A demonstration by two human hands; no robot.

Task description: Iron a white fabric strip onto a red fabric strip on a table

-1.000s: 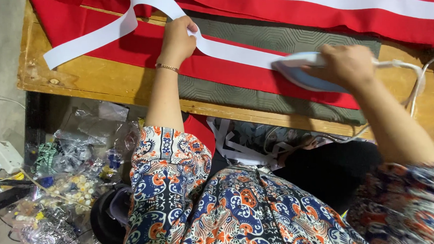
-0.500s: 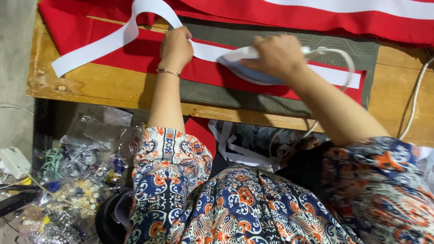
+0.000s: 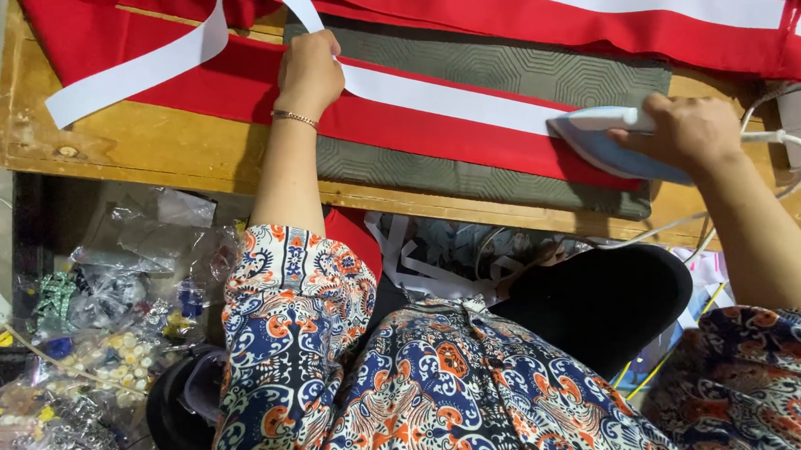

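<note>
Near the table's (image 3: 141,152) right front edge, the right hand (image 3: 688,132) is clamped on the iron (image 3: 602,141), nose pointing left along the white strip (image 3: 449,99). Long axis runs left-right; open red cloth (image 3: 414,133) lies ahead. Farther back, the left hand (image 3: 308,73), fingers together, presses the strip flat.

Even, fairly bright light falls from overhead on the wooden counter (image 3: 141,152), leaving the red cloth (image 3: 432,127) vivid and the white strip (image 3: 449,99) clean, without glare. A soft shadow trails beside the left hand (image 3: 308,73). The floor to the left sits dimmer, its clear plastic bags (image 3: 139,284) catching small glints. Focus is sharp throughout; straight edges bow slightly near the frame's borders.
</note>
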